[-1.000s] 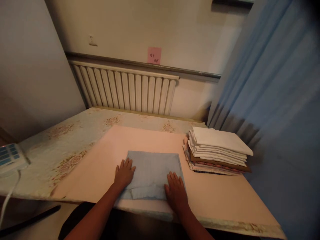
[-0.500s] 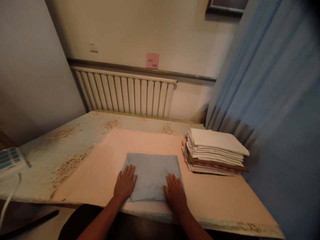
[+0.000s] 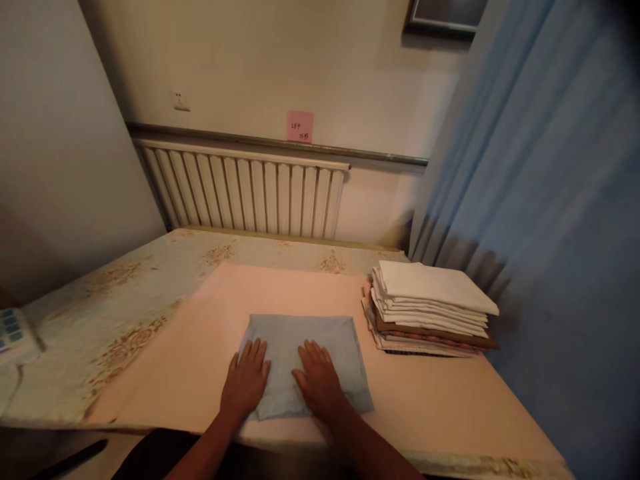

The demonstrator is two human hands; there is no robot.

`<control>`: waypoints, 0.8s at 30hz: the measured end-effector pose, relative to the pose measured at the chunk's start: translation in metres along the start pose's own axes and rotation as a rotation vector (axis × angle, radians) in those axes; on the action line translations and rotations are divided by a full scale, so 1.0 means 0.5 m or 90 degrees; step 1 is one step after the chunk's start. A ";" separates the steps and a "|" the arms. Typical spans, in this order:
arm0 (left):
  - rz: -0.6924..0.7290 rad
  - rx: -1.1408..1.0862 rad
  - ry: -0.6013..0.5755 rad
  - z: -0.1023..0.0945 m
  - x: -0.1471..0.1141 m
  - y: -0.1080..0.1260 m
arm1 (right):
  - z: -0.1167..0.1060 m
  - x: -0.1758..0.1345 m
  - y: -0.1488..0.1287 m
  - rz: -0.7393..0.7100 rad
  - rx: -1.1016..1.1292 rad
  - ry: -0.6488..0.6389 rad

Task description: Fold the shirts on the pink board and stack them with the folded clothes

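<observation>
A folded light-blue cloth [image 3: 345, 353] lies flat near the front edge of the table, on top of a pink sheet [image 3: 200, 373]. My left hand [image 3: 246, 379] rests palm down over the cloth's left edge, fingers stretched out. Toward the middle of the cloth, my right hand [image 3: 319, 380] presses flat with its fingers spread. Both palms hide parts of the cloth's lower half. Neither hand grips anything.
To the right stands a stack of folded cloths [image 3: 430, 293], white ones on top, beside a blue curtain [image 3: 540, 220]. A floral tablecloth [image 3: 135, 280] covers the table. At the far left sits a white device with blue-green keys [image 3: 15, 337]. Behind is a radiator [image 3: 250, 193].
My right hand has slid left across the cloth from its right side toward the middle. My left hand stays at the left edge. The view has shifted slightly.
</observation>
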State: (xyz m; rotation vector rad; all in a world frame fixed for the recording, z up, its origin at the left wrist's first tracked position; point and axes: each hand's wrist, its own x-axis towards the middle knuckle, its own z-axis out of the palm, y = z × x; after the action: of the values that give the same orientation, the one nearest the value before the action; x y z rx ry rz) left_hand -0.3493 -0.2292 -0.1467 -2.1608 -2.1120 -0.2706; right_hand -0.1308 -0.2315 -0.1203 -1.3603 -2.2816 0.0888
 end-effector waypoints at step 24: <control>-0.019 -0.011 0.064 0.002 0.000 0.000 | 0.014 -0.107 0.202 0.250 -0.066 0.146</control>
State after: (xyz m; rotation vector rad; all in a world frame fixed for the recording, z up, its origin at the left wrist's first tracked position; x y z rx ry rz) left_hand -0.3490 -0.2289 -0.1475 -2.0795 -2.0968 -0.3924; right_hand -0.0309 -0.2244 -0.1755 -1.7603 -1.8318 -0.0569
